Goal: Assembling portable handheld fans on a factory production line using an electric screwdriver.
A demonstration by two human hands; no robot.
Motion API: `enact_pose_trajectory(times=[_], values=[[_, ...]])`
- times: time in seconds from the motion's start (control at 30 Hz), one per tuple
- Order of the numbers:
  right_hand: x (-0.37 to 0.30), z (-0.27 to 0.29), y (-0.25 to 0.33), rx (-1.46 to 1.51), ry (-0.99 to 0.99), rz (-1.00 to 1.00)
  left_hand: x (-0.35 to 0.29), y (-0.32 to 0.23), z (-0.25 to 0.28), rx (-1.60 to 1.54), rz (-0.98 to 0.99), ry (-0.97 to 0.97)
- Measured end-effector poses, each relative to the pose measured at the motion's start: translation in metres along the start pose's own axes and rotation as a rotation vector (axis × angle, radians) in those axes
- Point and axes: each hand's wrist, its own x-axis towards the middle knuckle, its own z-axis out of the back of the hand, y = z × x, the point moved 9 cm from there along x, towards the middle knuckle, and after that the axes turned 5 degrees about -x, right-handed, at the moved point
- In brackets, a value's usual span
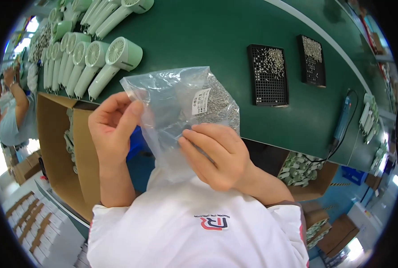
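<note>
A clear plastic bag (163, 100) is held between my two hands, partly over the green table edge. Many small shiny metal pieces (217, 105) are gathered in its right part, beside a white printed label (201, 102). My left hand (116, 127) is closed, pinching the bag's left edge between thumb and fingers. At the bag's near side, my right hand (219, 154) has thumb and fingertips drawn together on the plastic, just below the label. Part of the bag is hidden behind the right hand.
Mint-green handheld fans (118, 56) lie in rows at the table's far left. Two black perforated trays (270, 94) (317, 80) hold small metal pieces. An electric screwdriver (341, 118) with a cord lies right. Cardboard boxes (87, 152) (326, 178) flank me below the edge. Another person (18, 107) is at left.
</note>
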Motion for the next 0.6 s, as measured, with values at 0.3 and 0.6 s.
enact_pose_trajectory(times=[0.3, 0.6], values=[[0.007, -0.0036, 0.0102, 0.012, -0.022, 0.092, 0.0051, -0.0085, -0.0111, 0.041, -0.019, -0.044], [0.0052, 0.0022, 0.0082, 0.06, -0.054, 0.087, 0.0056, -0.0024, -0.0096, -0.046, 0.027, -0.011]])
